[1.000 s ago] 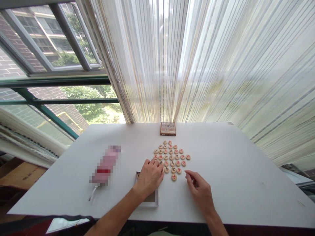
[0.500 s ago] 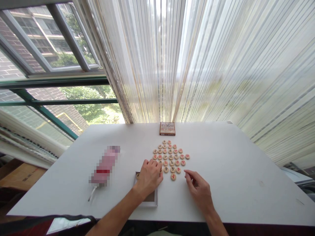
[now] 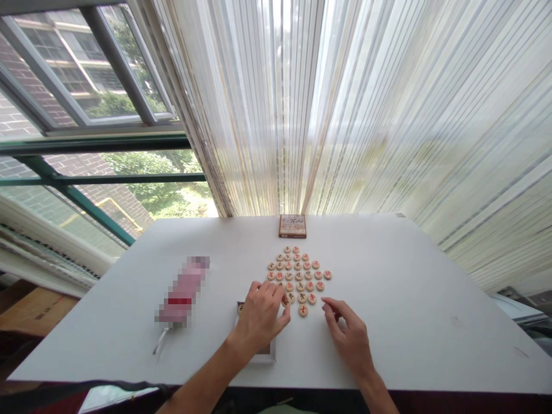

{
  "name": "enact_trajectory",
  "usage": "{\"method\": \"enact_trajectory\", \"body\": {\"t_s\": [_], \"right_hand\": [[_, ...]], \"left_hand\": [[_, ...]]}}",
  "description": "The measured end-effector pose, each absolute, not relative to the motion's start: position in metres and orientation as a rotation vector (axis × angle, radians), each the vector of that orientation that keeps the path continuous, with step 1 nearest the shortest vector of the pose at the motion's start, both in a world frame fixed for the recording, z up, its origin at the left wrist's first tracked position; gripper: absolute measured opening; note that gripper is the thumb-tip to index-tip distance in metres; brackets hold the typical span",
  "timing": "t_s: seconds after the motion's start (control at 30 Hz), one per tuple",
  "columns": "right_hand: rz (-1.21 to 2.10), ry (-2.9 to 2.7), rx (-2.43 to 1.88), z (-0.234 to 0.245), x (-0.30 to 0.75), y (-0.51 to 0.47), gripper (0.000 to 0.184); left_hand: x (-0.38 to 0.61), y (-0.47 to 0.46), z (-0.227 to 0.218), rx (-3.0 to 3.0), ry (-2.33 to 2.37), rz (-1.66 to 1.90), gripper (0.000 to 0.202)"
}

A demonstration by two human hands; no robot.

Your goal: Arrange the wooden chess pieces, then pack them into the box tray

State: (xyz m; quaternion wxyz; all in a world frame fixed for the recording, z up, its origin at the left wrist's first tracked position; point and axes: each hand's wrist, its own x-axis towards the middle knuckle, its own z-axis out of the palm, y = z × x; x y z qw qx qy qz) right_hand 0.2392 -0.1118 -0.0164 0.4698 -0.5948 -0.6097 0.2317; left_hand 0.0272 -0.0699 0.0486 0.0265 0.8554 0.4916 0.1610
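Note:
Several round wooden chess pieces (image 3: 299, 273) with red and black characters lie in a cluster on the white table (image 3: 409, 299). My left hand (image 3: 261, 316) rests over a shallow white box tray (image 3: 266, 352), its fingers curled at the cluster's near-left edge, pinching a piece (image 3: 285, 300) there. My right hand (image 3: 347, 330) lies on the table just right of the nearest red-marked piece (image 3: 303, 310), fingers loosely bent and apart, holding nothing. A small printed box lid (image 3: 292, 226) stands at the table's far edge.
A blurred pink packet (image 3: 181, 290) with a white strap lies on the left of the table. Sheer striped curtains (image 3: 366, 115) hang behind the table, and a window (image 3: 86, 86) is at the left. A brown carton (image 3: 30, 310) sits below the table's left edge.
My left hand has drawn slightly back toward me over the tray, with a piece at its fingertips. My right hand has edged a little left toward the pieces.

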Motion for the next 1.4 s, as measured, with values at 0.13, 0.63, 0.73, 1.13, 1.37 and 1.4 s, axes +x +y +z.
{"method": "enact_trajectory", "body": {"t_s": [0.13, 0.63, 0.73, 1.13, 1.37, 1.4], "right_hand": [[0.75, -1.46, -1.381, -0.007, 0.224, -0.116, 0.027], [1.401, -1.125, -1.064, -0.012, 0.218, -0.108, 0.036], [1.347, -1.113, -1.118, -0.013, 0.224, -0.107, 0.035], [1.016, -1.117, -1.357, -0.022, 0.261, -0.1, 0.04], [1.142, -1.08, -1.292, -0.019, 0.25, -0.101, 0.038], [1.145, -1.065, -1.27, -0.02, 0.248, -0.1, 0.038]], "left_hand": [[0.035, -0.081, 0.052, 2.614, 1.425, 0.601, 0.003], [0.045, -0.093, 0.043, 2.467, 1.206, 0.76, 0.011], [0.026, -0.085, 0.043, 2.303, 1.224, 0.942, 0.006], [-0.093, -0.057, -0.014, 1.732, 1.762, 1.268, 0.033], [-0.091, -0.062, -0.02, 1.774, 1.723, 1.183, 0.03], [-0.091, -0.063, -0.019, 1.787, 1.711, 1.168, 0.029]]}}
